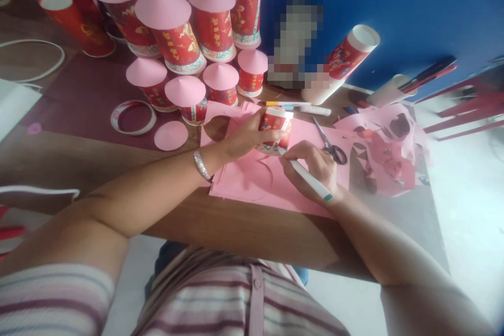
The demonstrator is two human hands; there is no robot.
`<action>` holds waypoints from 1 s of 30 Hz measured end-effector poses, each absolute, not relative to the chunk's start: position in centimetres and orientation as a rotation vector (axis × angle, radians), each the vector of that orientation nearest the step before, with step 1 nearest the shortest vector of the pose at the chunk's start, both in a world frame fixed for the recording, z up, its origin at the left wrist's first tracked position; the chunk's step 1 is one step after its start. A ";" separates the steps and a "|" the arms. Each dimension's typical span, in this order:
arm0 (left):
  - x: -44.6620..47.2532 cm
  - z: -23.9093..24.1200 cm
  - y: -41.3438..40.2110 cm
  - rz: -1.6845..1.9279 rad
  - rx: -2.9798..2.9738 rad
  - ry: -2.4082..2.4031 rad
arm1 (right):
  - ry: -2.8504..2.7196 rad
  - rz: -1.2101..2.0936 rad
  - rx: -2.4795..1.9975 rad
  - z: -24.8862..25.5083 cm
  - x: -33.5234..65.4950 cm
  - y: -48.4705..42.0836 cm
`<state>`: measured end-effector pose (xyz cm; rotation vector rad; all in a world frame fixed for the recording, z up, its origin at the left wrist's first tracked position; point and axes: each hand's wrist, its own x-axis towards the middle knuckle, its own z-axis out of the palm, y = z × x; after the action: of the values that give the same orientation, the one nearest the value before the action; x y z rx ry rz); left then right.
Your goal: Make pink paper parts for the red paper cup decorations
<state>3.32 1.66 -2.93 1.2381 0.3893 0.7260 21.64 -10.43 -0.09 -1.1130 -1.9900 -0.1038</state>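
My left hand [252, 134] is closed around a small red paper cup [276, 119] with a white rim, tilted above pink paper sheets [252, 178]. Between the fingers of my right hand [315, 165] is a white marker [311, 179] with a green end. The marker's tip meets the pale band near the cup's lower edge; whether it touches I cannot tell. Scissors [333, 149] with dark handles lie on the paper just beyond my right hand. To the left of the cup stand several red cups with pink cone tops [185, 92].
A tape roll [134, 118] and a pink disc [170, 135] lie at the left. Loose markers [291, 105] rest behind the cup. Pink scraps [394, 152] cover the right side. A tall stack of cups [342, 63] leans near the blue wall, beside a pen holder [394, 89].
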 end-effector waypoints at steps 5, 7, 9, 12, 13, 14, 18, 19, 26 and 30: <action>3.2 -3.4 1.7 0.744 1.219 0.400 | -1.978 -0.088 -1.082 0.2 21.5 -10.3; 3.2 -3.4 1.7 0.736 1.225 0.390 | -1.973 -0.083 -1.064 0.2 21.5 -10.3; 3.2 -3.4 1.8 0.729 1.226 0.385 | -1.976 -0.108 -1.075 0.1 21.6 -10.4; 3.3 -3.4 1.8 0.740 1.219 0.373 | -1.979 -0.146 -1.104 0.0 21.6 -10.5; 3.3 -3.4 1.8 0.746 1.215 0.370 | -1.981 -0.150 -1.108 0.0 21.6 -10.5; 3.3 -3.5 1.8 0.750 1.212 0.371 | -1.982 -0.150 -1.107 0.0 21.6 -10.5; 3.4 -3.7 1.8 0.763 1.193 0.412 | -1.982 -0.133 -1.086 0.1 21.6 -10.5; 3.4 -3.7 1.8 0.760 1.190 0.416 | -1.979 -0.127 -1.089 0.2 21.5 -10.5; 3.4 -3.9 1.8 0.762 1.187 0.421 | -1.998 -0.104 -1.096 0.4 21.5 -10.7; 3.3 -4.0 1.8 0.752 1.181 0.449 | -2.005 -0.085 -1.100 0.6 21.5 -10.7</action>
<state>3.29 1.83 -3.96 1.1805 0.4490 0.7524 21.54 -10.71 0.57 -1.1004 -2.0047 -0.0847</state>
